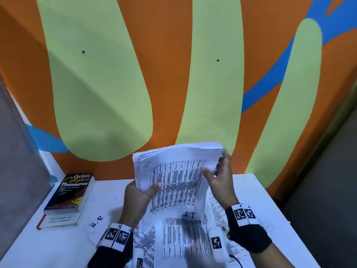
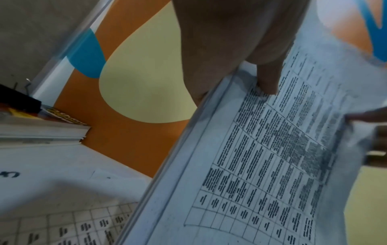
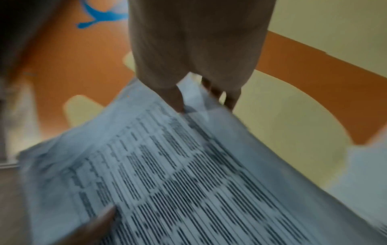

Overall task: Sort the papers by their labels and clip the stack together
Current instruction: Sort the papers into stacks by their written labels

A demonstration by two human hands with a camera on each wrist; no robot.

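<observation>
While gripped, paper stack (image 1: 174, 182) upright, long axis vertical

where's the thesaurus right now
In the head view the thesaurus lies at the table's far left, by the wall, on top of another book, left of the left hand.

The stack (image 1: 173, 180) hides the left hand's (image 1: 138, 198) fingers. The table print is too blurred to read. At 6 o'clock, the loose sheets (image 1: 185, 242) are cut by the edge.
</observation>
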